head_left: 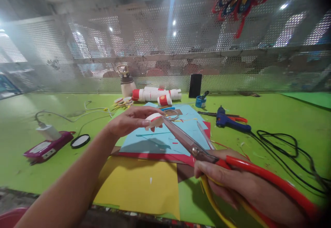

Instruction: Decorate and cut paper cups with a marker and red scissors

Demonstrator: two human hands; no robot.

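Note:
Over the blue paper (165,140), my left hand (131,119) pinches a small white cup piece (154,120) with a red edge. My right hand (232,183) is wrapped round the red handles of large scissors (192,145). The blades point up and to the left, looking nearly closed, with their tips at the right edge of the cup piece. A yellow strip hangs below my right hand. Thin red and yellow scraps lie on the blue paper, and a yellow sheet (139,183) lies nearer to me.
A glue gun (230,120) with a coiled black cable lies at the right. Behind stand stacked paper cups (157,94), a sprayer (127,86), a blue jar (200,101) and a dark upright panel (195,86). A purple power strip (49,147) sits at the left.

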